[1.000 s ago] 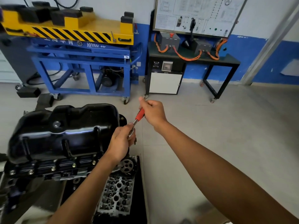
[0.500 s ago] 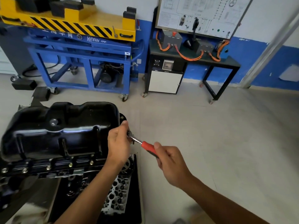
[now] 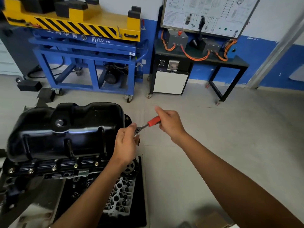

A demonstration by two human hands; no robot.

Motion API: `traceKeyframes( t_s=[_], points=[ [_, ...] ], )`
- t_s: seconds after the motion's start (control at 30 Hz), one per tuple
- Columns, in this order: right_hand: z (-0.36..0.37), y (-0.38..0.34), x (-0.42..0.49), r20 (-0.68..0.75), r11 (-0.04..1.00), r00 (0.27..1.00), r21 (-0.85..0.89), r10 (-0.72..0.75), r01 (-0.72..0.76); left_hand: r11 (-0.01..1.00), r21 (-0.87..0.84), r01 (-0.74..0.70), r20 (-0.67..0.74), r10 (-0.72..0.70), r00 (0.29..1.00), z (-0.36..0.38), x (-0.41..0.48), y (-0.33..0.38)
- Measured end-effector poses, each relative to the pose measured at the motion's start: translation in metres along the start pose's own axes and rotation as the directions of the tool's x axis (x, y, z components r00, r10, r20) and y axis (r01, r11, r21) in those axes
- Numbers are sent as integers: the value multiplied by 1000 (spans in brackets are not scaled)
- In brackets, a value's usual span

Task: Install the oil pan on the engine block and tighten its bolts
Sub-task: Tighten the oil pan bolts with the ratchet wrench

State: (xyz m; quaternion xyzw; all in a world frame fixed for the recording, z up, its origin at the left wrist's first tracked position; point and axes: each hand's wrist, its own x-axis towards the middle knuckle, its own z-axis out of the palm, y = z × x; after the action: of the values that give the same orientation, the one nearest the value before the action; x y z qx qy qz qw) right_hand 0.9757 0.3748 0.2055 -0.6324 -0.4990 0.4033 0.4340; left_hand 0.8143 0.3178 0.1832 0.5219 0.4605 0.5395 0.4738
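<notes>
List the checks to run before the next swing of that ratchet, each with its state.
1. The right hand grips the ratchet by its red handle: ok.
2. The left hand holds the ratchet's head at the pan's corner: ok.
3. The ratchet seated on a bolt: cannot tell, the left hand hides its head.
4. The oil pan lies on the engine block, flange flat along the near edge: ok.
5. The near-edge bolts in their holes: ok; how tight, cannot tell.
</notes>
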Motion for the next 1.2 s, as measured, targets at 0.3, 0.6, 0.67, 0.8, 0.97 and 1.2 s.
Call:
traceKeyframes(
  t_s=[0.3,0.6,0.67,0.8,0.97,1.2],
  points=[
    [25,-26,41,85,971,988,-189,-130,145,987,-106,122,346,-79,935,-13,16,4],
    [-7,14,-43,62,950,948,37,-312,310,997,-76,7,-58,-11,998,-8,-3,-3],
    [-14,24,-74,116,940,933,77,-340,333,995,-93,21,-102,-30,994,-3,-1,-3],
    [-9,36,-122,225,960,933,79,-281,270,993,-113,-32,-114,19,993,3,0,-4],
    [-3,45,-133,256,960,926,90,-278,263,993,-101,62,-101,-72,992,-3,-3,-8],
    [-10,29,-63,-119,978,977,94,-176,187,985,-123,120,25,-117,993,-6,-3,-8]
  ],
)
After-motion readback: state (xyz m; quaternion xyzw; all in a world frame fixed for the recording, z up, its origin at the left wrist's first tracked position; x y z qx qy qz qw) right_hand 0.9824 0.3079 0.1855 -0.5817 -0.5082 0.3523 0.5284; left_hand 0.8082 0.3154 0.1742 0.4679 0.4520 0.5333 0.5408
